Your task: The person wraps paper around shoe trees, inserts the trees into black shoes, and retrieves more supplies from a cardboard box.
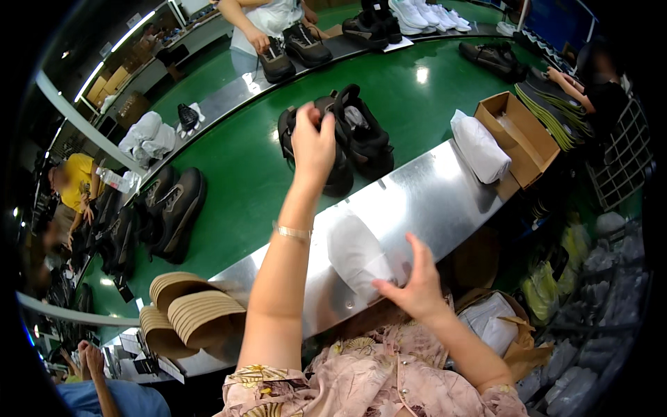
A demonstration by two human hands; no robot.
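Two black shoes (pixel 347 139) are counted under the raised hand. Two more black shoes (pixel 292 48) are seen farther up the belt. One open cardboard box (pixel 517 135) is counted, and two stacks of tan insoles (pixel 184 313).

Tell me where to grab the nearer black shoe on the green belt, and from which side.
Probably the heel collar of the black shoe, coming from the near, steel-ledge side. The pair stands on end with openings facing up toward the worker; the left hand already closes on that upper rim. The right hand rests on the white paper wad.
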